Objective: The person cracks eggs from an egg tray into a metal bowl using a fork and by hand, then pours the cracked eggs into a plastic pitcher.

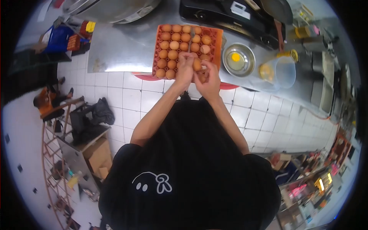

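My left hand is closed around a slim metal utensil that points away over the egg tray; its exact kind is too blurred to make out. Between the fingers of my right hand is a brown egg, held over the tray's near right part, close to my left hand. Brown eggs fill most of the visible cups, and some at the right look like broken shells. Right of the tray stands a metal bowl with a yellow yolk in it.
A clear plastic jug stands right of the bowl, beside a yellow can. Behind the tray is a black gas stove. A large metal basin sits at back left on the steel table.
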